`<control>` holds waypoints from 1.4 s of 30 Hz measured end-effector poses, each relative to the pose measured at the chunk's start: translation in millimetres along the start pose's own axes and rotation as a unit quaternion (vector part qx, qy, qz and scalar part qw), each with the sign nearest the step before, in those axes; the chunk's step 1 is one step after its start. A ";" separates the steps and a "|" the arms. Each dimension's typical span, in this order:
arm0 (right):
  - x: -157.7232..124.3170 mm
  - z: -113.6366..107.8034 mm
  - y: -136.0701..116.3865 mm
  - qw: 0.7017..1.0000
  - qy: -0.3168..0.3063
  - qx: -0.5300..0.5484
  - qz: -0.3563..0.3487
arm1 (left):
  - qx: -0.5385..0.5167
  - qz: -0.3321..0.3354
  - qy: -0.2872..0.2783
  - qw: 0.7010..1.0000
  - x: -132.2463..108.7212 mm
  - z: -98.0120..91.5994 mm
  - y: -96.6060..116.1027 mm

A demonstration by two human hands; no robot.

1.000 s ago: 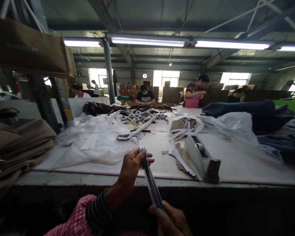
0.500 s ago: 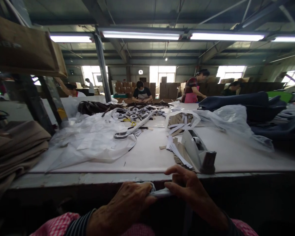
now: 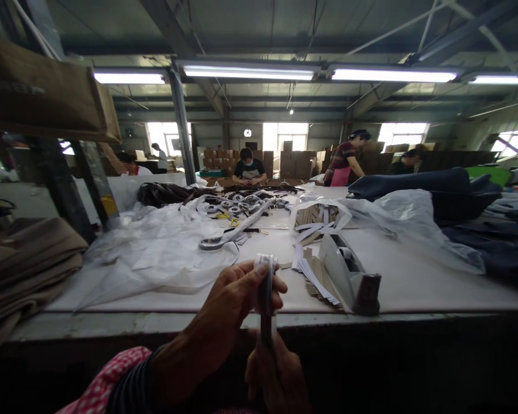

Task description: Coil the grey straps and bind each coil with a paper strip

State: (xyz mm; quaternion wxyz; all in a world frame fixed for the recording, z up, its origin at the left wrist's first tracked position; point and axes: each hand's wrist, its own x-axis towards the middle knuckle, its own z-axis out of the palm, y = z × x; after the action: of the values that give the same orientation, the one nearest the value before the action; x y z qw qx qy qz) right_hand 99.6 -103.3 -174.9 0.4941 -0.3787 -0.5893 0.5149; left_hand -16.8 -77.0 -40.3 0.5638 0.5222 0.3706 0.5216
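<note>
A dark strap with pale, translucent wrapping [image 3: 266, 296] stands nearly upright in front of me, at the table's near edge. Its coiled or folded upper end is pinched between the thumb and fingers of my left hand [image 3: 224, 307]. Lower down, my right hand [image 3: 278, 371] is closed around the strap's hanging part; some of its fingers are in shadow. A grey tape dispenser [image 3: 343, 267] stands on the table to the right of both hands. Beside it lie fanned white and tan card strips [image 3: 315, 279]. Another wrapped strap with a looped end [image 3: 246, 224] lies farther back.
Crumpled clear plastic [image 3: 151, 247] covers the table's left part. A plastic bag of card strips [image 3: 319, 218] lies behind the dispenser. Several wrapped coils [image 3: 242, 202] and yellow-handled snips [image 3: 233, 222] lie farther off. Brown folded fabric [image 3: 30, 259] is at left, dark blue material [image 3: 418, 187] at right. Co-workers are beyond.
Both hands have risen and turned the strap from level to upright. My right hand has moved from beside the left to below it and closed around the strap.
</note>
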 end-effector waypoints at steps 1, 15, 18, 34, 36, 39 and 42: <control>-1.3 0.2 -0.7 0.999 -0.025 0.038 0.015 | 0.063 0.043 0.017 0.997 3.9 -2.3 -3.3; 51.7 -82.7 -57.3 0.996 -0.081 -0.021 -0.010 | 0.465 0.030 -0.120 0.877 -38.1 -54.4 -42.1; 48.8 -62.9 -37.2 0.987 -0.016 -0.125 -0.100 | 0.244 -0.121 -0.133 0.953 -37.2 -43.6 -30.3; 6.9 -11.4 -17.6 0.971 -0.104 0.183 0.110 | 0.192 0.212 0.045 0.957 21.4 -17.5 -10.5; 6.5 -24.7 -28.2 0.967 -0.134 0.170 0.132 | 0.336 0.256 0.017 0.906 22.6 -31.7 -31.1; 12.1 -51.1 -48.2 0.961 -0.208 0.114 0.142 | 0.498 0.301 -0.069 0.811 14.8 -55.4 -50.6; 22.7 -76.3 -67.4 0.959 -0.233 0.063 0.150 | 0.590 0.280 -0.123 0.747 -1.9 -73.2 -51.0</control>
State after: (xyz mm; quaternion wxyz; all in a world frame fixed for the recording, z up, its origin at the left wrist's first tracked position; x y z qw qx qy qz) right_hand 172.9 -76.2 -105.8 0.2828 -0.3001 -0.5906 0.6936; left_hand -77.3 -59.5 -103.5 0.0121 0.8909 0.3689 0.2647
